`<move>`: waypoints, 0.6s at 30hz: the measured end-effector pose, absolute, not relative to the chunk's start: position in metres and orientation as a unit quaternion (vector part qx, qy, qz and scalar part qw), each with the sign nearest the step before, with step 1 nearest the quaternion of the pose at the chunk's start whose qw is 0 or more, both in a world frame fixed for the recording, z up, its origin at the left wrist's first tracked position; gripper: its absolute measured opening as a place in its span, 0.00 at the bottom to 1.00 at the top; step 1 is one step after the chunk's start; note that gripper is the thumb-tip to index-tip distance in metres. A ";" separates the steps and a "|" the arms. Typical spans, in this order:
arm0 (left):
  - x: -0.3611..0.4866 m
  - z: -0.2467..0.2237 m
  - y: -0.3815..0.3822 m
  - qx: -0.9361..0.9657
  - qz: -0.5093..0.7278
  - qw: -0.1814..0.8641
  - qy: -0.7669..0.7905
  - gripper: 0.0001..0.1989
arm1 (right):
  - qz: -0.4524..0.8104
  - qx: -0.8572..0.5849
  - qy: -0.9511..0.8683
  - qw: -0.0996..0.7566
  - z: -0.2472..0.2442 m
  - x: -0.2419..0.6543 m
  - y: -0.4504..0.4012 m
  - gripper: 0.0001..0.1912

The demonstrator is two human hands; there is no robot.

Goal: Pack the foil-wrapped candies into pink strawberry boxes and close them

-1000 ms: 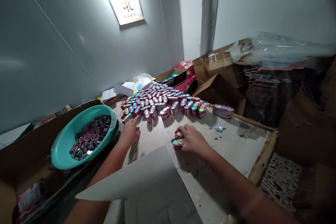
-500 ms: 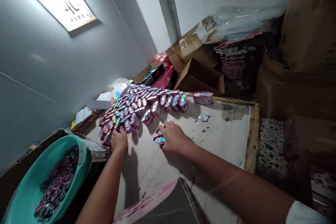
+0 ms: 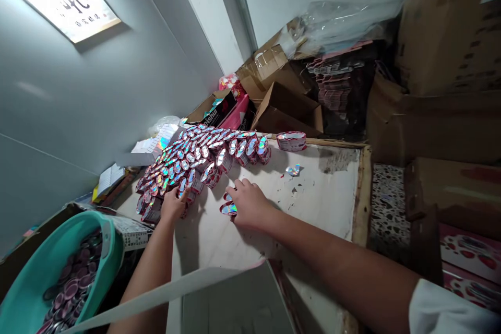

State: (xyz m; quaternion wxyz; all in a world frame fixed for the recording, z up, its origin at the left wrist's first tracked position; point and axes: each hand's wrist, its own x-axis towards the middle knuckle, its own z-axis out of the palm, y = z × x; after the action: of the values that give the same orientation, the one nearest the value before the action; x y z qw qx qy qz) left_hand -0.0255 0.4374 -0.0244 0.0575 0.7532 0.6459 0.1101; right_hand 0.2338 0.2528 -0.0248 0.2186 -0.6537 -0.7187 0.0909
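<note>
Rows of small oval card sleeves (image 3: pixel 188 159) with shiny, rainbow-reflecting faces and red-patterned sides stand packed together on the pale tabletop (image 3: pixel 219 242). At the near edge of this pile, my left hand (image 3: pixel 173 205) is closed around a sleeve, its thumb towards the right; the fingertips are partly hidden. My right hand (image 3: pixel 250 203) curls over a pair of separate sleeves (image 3: pixel 228 209) on the bare board, just right of the pile. One longer oval sleeve (image 3: pixel 291 141) stands alone at the table's far edge.
A turquoise basin (image 3: pixel 107 240) of small round pink-and-silver pieces stands at left. Shiny scraps (image 3: pixel 293 170) lie on the table, which has a raised wooden edge (image 3: pixel 360 193). Open cardboard boxes (image 3: pixel 287 107) are behind it. A grey panel and pale strip (image 3: pixel 195 281) occupy the near foreground.
The view has turned a little to the right. My left hand has shifted slightly right along the pile's edge. My right hand stays on its sleeves. A pale strip now crosses the foreground.
</note>
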 end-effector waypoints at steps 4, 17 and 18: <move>-0.029 -0.025 0.438 0.769 0.117 0.077 0.624 0.36 | 0.089 -0.644 -0.725 0.228 -0.024 0.235 0.253 0.26; -0.039 -0.025 0.378 0.710 0.116 0.054 0.693 0.17 | 0.091 -0.628 -0.742 0.218 -0.026 0.239 0.253 0.26; -0.042 -0.023 0.366 0.708 0.116 0.066 0.694 0.17 | 0.092 -0.629 -0.742 0.213 -0.025 0.239 0.252 0.25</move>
State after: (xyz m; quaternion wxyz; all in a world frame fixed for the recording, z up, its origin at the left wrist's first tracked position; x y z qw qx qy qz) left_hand -0.0418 0.3661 -0.0232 0.0657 0.7077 0.6938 0.1162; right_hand 0.2392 0.2523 -0.0250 0.2130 -0.6288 -0.7422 0.0923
